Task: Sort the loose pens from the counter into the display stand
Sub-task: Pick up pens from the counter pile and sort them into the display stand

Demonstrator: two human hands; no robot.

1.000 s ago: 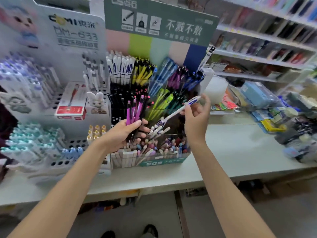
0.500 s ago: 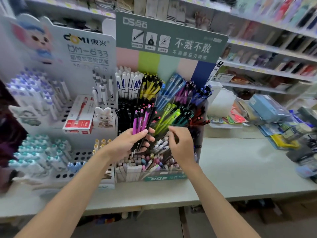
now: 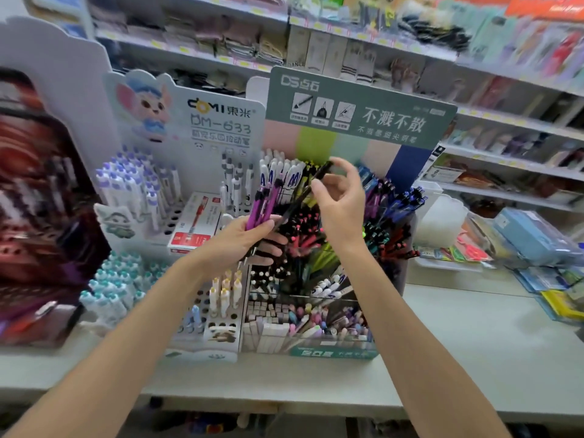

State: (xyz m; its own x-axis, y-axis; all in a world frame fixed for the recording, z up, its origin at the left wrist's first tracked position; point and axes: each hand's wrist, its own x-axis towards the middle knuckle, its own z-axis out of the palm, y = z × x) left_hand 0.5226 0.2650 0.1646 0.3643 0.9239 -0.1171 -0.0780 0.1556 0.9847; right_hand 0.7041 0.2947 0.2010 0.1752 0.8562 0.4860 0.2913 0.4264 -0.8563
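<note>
- Above the counter (image 3: 474, 343), in front of the green-headed display stand (image 3: 357, 105), both hands are raised with pens in them.
- One black pen (image 3: 300, 197) is pinched between the thumb and curled fingers of the right hand (image 3: 343, 203). Its long axis is slanted, with the upper end pointed up and to the right toward the stand's header and the lower end pointed down and left toward the other hand.
- A bundle of purple pens (image 3: 260, 207) is gripped in the left hand (image 3: 243, 245), with the fingers wrapped round the lower barrels. Three can be counted, though blur makes the count uncertain. They are held nearly upright and lean slightly right, with their dark ends uppermost.
- The black pen's lower end is seen just beside the bundle; whether they touch cannot be told.
- To the left, a white stand (image 3: 218, 121) is set touching the green one, and one red-and-white box (image 3: 194, 229) is laid on it.
</note>
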